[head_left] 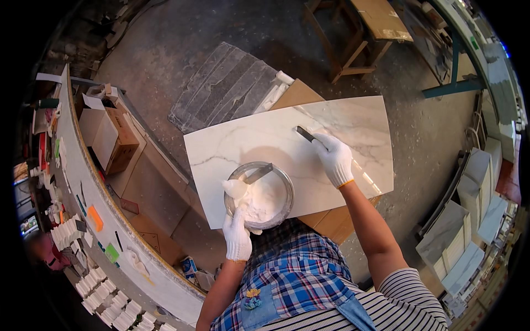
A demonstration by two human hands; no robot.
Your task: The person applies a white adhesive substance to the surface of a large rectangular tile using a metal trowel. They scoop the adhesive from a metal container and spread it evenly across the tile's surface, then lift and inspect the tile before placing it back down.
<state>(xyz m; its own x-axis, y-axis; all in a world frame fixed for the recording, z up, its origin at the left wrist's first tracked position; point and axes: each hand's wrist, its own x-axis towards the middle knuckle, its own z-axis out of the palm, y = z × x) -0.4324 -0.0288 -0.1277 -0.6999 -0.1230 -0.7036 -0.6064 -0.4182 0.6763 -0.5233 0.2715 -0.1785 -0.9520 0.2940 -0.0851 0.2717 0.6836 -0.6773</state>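
My left hand [237, 236], in a white glove, is closed on the near left rim of a round metal bowl [288, 207]. White paste or powder [265, 198] lies in the bowl, with a grey flat blade [258, 173] resting across its far side. A rounded white piece [236, 188] sits at the left rim; its kind is unclear. My right hand [335, 160], also gloved, is closed around a short dark-ended hand tool [304, 133], the rest of which the glove hides. Both hands are over a white marble-look slab [221, 146] with grey veins.
Cardboard [328, 223] shows under the slab. Beyond it lies a grey wrapped pallet-like sheet [221, 88] on the floor. A long curved-looking bench [124, 231] with small tools runs along the left. A wooden stand [353, 55] is at the back; stacked slabs [450, 231] stand right.
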